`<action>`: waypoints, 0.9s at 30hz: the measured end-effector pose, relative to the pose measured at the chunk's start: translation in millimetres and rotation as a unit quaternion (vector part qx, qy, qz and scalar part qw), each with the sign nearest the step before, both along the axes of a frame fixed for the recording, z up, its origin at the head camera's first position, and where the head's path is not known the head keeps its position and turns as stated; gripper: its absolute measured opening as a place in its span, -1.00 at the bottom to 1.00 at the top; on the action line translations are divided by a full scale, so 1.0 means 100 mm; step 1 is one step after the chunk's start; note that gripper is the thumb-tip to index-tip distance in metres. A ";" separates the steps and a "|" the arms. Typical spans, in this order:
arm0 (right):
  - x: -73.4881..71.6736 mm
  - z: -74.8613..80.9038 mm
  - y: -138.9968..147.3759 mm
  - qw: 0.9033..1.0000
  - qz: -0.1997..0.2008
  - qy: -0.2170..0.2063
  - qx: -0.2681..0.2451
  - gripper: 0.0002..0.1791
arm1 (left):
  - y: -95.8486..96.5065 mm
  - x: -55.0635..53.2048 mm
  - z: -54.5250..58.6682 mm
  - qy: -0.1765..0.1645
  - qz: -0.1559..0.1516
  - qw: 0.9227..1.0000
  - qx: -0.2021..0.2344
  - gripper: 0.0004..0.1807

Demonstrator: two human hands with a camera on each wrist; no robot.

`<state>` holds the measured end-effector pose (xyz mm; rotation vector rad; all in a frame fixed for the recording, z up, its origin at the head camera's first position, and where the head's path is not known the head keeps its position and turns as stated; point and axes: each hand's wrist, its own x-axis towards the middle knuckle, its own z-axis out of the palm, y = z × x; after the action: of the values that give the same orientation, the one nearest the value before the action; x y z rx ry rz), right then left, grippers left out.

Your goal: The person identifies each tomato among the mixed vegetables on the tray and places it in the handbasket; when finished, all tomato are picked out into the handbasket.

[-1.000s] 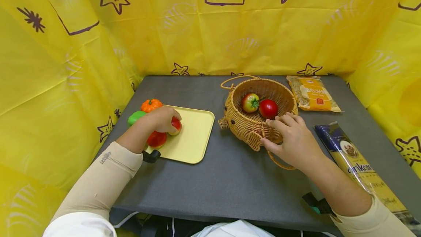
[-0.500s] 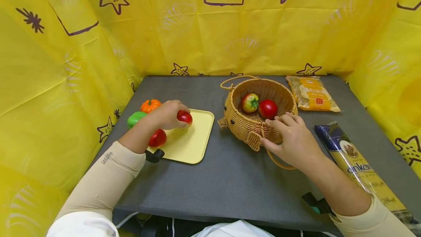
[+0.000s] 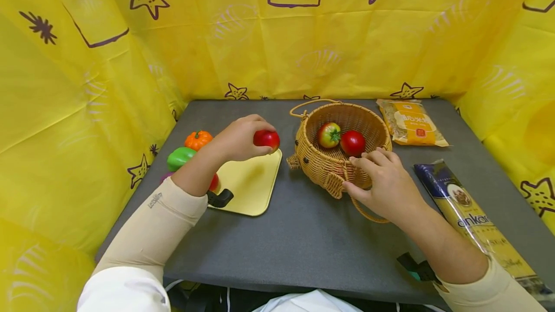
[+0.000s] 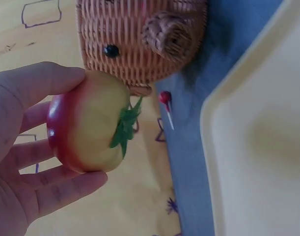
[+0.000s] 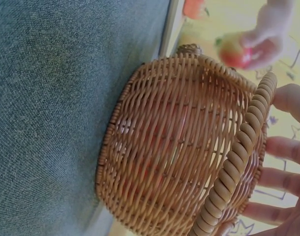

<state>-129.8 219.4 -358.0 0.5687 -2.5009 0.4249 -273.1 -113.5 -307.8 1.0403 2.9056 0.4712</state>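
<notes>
My left hand (image 3: 248, 139) holds a red-and-yellow tomato (image 4: 93, 123) with green leaves, raised above the far right corner of the pale yellow tray (image 3: 247, 191). In the left wrist view the thumb and fingers grip its sides. My right hand (image 3: 388, 184) rests at the near rim of the wicker basket (image 3: 316, 167), its fingers spread and touching the edge. Inside the basket lie a red-and-green tomato (image 3: 329, 135) and a red round fruit (image 3: 353, 143). Another red piece (image 3: 214, 183) is partly hidden behind my left wrist on the tray.
Left of the tray are an orange pumpkin (image 3: 198, 139), a green pepper (image 3: 179, 158) and a purple piece (image 3: 166, 176). Right of the basket lie an orange-labelled bag (image 3: 414, 124) and a long pasta pack (image 3: 468, 211). A red lollipop-like thing (image 4: 164, 97) shows by the basket.
My left hand has lifted the tomato off the tray and carried it right, toward the basket, uncovering more of the green pepper. My right hand and the basket have stayed put.
</notes>
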 end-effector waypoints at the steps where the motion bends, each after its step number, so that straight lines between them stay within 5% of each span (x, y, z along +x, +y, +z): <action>1: 0.00 0.00 0.00 1.000 0.000 0.001 -0.001 -0.47 | 0.04 0.00 0.03 0.006 -0.003 1.000 0.007 -0.52; 15: 0.01 0.00 0.00 1.000 -0.009 -0.017 -0.002 -0.45 | 0.64 0.03 0.31 0.040 -0.037 0.996 0.075 -0.44; 27: 0.00 -0.01 0.01 1.000 0.002 0.003 -0.005 -0.46 | 1.12 0.03 0.18 0.030 -0.092 0.994 0.051 -0.47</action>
<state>-130.0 219.9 -358.9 0.5703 -2.4901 0.4358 -269.9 -1.4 -289.5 1.3422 2.8251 0.5957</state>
